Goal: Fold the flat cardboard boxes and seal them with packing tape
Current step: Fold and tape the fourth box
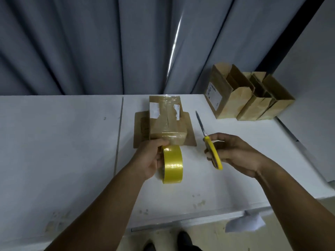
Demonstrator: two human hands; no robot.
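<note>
Fingers (pixel 161 142) of the left hand (pixel 149 161) curl round a yellow tape roll (pixel 173 164), grasping it upright on edge just before the near end of the cardboard box (pixel 167 122), where a strip of tape runs from the roll onto the box. The right hand (pixel 235 153) grips the yellow handles of the scissors (pixel 211 144), held beside the box's right flank without touching it; the blades are together and point away from the person, tilted slightly left.

The box sits near the middle of the white surface (pixel 68 142), close to its far edge by the grey curtain (pixel 90 44) and well apart from the near and right edges. A seam (pixel 119 127) runs just left of the box, with the widest stretch of surface beyond it. The box's long axis runs away from the person, glossy tape along its top and flaps splayed flat on both sides.

Three folded boxes (pixel 252 100) stand upright in a row at the far right corner, top flaps open, insides in shadow
</note>
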